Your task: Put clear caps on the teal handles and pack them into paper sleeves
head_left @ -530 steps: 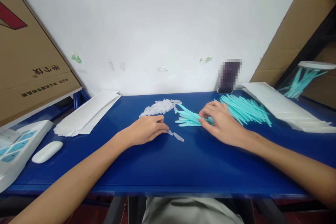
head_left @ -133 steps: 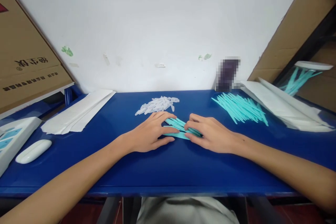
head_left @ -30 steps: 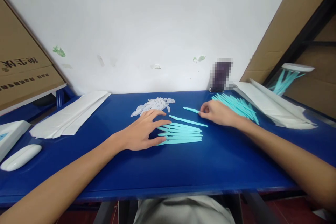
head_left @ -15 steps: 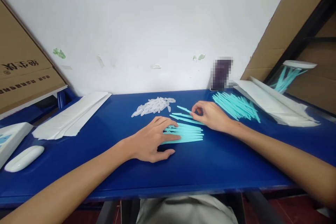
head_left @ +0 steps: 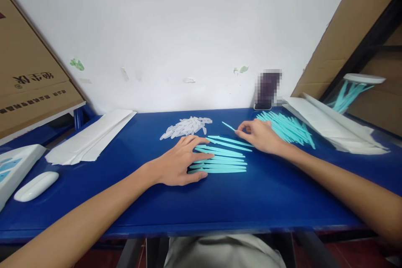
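My left hand (head_left: pixel 184 161) lies palm down with fingers spread, its fingertips over the left ends of a row of slim turquoise sticks (head_left: pixel 229 163) shaped like eyebrow razors. Two sticks (head_left: pixel 235 143) at the far side of this row slant a little. Pinched between thumb and fingers of my right hand (head_left: pixel 259 134) is one turquoise stick (head_left: pixel 228 126), pointing up and left above the row. Behind that hand is a loose pile of turquoise sticks (head_left: pixel 290 127). Beyond my left hand lies a heap of small whitish translucent pieces (head_left: pixel 188 127).
The blue table (head_left: pixel 220 205) meets a white wall. Folded white sheets (head_left: pixel 91 136) lie at left, near a white oval case (head_left: pixel 36 186) and white box (head_left: pixel 19 167). More white sheets (head_left: pixel 333 125) and a clear jar of turquoise sticks (head_left: pixel 351 92) are at right. A phone (head_left: pixel 266 90) leans on the wall.
My right hand has moved slightly right with its stick, off the row. My left hand has shifted a little toward the far side, fingers still spread. The view has turned slightly.
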`<state>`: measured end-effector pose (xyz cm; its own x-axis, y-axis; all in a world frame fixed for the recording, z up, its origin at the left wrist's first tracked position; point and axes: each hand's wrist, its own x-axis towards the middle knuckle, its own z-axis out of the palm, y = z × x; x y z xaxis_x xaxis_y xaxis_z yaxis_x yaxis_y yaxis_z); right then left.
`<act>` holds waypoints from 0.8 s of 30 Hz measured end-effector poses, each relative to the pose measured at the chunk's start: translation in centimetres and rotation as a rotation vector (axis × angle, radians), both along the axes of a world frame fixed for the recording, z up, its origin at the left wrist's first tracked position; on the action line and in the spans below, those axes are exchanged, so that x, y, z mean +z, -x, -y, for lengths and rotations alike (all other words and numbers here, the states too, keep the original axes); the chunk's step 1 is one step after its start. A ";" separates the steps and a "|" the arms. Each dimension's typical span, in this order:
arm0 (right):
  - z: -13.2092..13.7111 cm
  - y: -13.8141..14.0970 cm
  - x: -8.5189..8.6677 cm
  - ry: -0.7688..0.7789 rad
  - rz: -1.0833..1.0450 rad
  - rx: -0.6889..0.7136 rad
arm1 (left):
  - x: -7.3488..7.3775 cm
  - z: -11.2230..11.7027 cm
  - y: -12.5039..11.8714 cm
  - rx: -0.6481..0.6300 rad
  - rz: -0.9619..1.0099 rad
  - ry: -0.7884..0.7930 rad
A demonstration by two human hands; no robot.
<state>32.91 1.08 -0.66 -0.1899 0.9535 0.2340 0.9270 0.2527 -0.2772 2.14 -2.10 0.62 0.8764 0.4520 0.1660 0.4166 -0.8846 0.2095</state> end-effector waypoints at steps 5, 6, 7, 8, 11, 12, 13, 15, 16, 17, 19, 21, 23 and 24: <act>0.0 0.1 0.3 -0.028 -0.071 -0.042 | -0.1 -0.1 0.0 0.036 0.011 0.013; 0.0 0.1 0.3 -0.041 -0.079 -0.037 | -0.1 -0.1 0.1 0.050 0.012 0.015; 0.1 0.1 0.4 -0.050 -0.085 -0.025 | -0.2 -0.2 0.1 0.061 0.010 0.017; 0.1 0.0 0.4 -0.053 -0.092 -0.011 | -0.3 -0.3 0.2 0.070 0.004 0.022; 0.2 0.0 0.3 -0.031 -0.111 0.013 | -0.4 -0.4 0.3 0.078 -0.014 0.037; 0.3 -0.1 0.3 -0.020 -0.113 0.016 | -0.4 -0.4 0.3 0.074 -0.012 0.039; 0.3 0.0 0.3 -0.012 -0.110 0.019 | -0.4 -0.4 0.2 0.069 -0.009 0.040; 0.5 0.0 0.4 -0.015 -0.072 0.049 | -0.4 -0.3 0.2 0.063 -0.003 0.037; 0.6 0.0 0.5 -0.026 -0.034 0.088 | -0.4 -0.3 0.2 0.062 -0.004 0.037; 0.7 0.0 0.5 -0.042 0.013 0.138 | -0.3 -0.3 0.2 0.064 -0.006 0.038; 0.9 0.0 0.6 -0.071 0.106 0.235 | -0.3 -0.3 0.2 0.069 -0.013 0.044; 1.1 0.1 0.6 -0.077 0.162 0.284 | -0.3 -0.3 0.2 0.081 -0.017 0.058; 1.3 0.3 0.4 -0.062 0.172 0.300 | -0.4 -0.3 0.2 0.103 -0.022 0.075; 1.3 0.3 0.3 -0.053 0.167 0.310 | -0.4 -0.3 0.2 0.115 -0.026 0.082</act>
